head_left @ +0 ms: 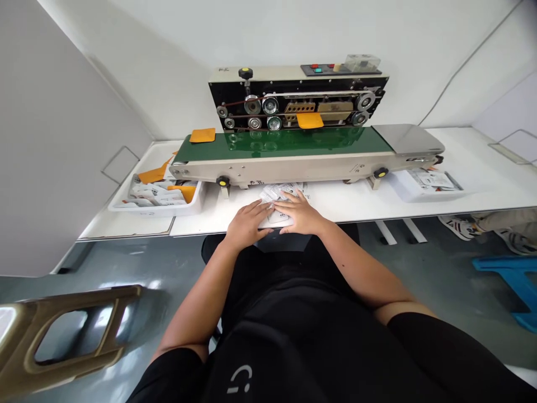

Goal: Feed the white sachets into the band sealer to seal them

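A loose pile of white printed packets (274, 192) lies at the table's front edge, partly beneath the conveyor. My left hand (248, 225) rests over the pile's left side, fingers stretched out. From the right, my right hand (302, 214) lies on the same packets with its fingers spread. The two hands nearly meet and cover part of the pile. Behind them stands a band sealing machine (297, 81) with a green conveyor belt (293, 143). One orange pouch (310, 120) sticks out of its sealing strip, and another orange pouch (203, 135) lies on the belt's left end.
A white bin (168, 210) with orange and white packets stands at left. Another white bin (423, 193) holds white packets at right. A brown stool (79, 296) and a blue stool (507, 268) stand on the floor. Another person's shoes (459, 226) show at right.
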`<state>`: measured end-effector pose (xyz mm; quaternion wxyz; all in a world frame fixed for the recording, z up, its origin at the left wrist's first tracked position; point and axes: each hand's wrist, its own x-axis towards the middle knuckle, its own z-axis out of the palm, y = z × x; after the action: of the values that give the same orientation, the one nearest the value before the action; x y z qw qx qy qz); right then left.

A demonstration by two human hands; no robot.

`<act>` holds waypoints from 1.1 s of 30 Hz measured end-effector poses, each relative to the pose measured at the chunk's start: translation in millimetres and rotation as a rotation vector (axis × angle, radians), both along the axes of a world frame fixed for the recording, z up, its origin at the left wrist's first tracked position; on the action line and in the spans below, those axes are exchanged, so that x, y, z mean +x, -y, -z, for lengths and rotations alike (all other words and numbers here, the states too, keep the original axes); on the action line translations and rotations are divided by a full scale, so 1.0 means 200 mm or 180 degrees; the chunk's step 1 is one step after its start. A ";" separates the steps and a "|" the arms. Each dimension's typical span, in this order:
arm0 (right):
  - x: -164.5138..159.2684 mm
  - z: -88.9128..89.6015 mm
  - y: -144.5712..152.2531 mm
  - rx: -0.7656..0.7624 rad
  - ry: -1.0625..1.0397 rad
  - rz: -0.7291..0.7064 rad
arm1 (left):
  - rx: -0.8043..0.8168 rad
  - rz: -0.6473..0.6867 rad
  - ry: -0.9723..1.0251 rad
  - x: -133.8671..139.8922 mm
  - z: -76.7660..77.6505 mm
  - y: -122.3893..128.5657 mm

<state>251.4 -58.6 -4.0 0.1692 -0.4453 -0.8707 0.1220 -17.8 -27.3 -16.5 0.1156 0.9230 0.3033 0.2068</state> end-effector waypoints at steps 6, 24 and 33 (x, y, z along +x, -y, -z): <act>0.01 0.00 0.04 0.0165 0.0033 -0.0025 | 0.0144 0.0049 0.0171 -0.01 0.01 0.02; 0.06 -0.15 0.02 0.0386 -0.1205 0.1080 | -0.0113 -0.0329 0.0898 -0.06 0.02 0.02; 1.20 -0.71 -0.38 0.1750 -0.3256 0.4031 | -0.0192 -0.0438 0.0805 -0.06 0.02 0.03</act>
<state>491.1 18.1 138.6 0.6791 -0.6807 -0.2734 -0.0249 -30.5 -32.9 -19.9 0.1662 0.8627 0.3549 0.3197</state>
